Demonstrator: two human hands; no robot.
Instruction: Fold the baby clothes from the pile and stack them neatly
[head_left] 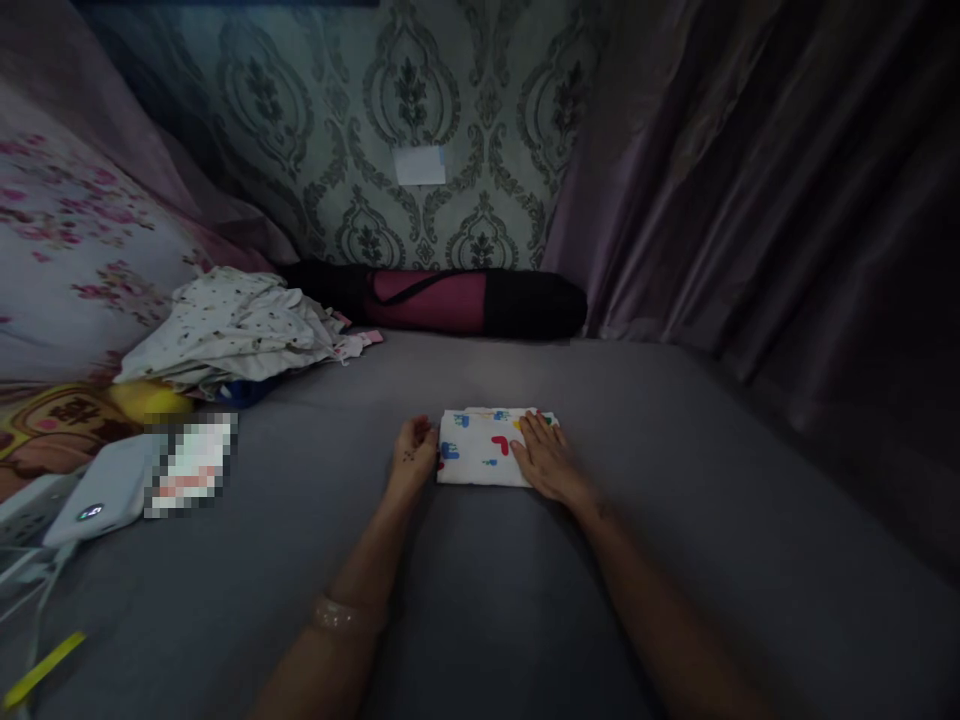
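Note:
A small folded white cloth with coloured prints lies on the grey bed sheet in front of me. My right hand rests flat on the cloth's right part, fingers stretched out. My left hand sits at the cloth's left edge with its fingers curled under; what they grip, if anything, is hidden. A clear bangle circles my left wrist.
A heap of white spotted clothes lies at the back left. A dark and pink rolled bag lies along the patterned wall. A white device, cables and a yellow strip are at the left. Curtains hang on the right.

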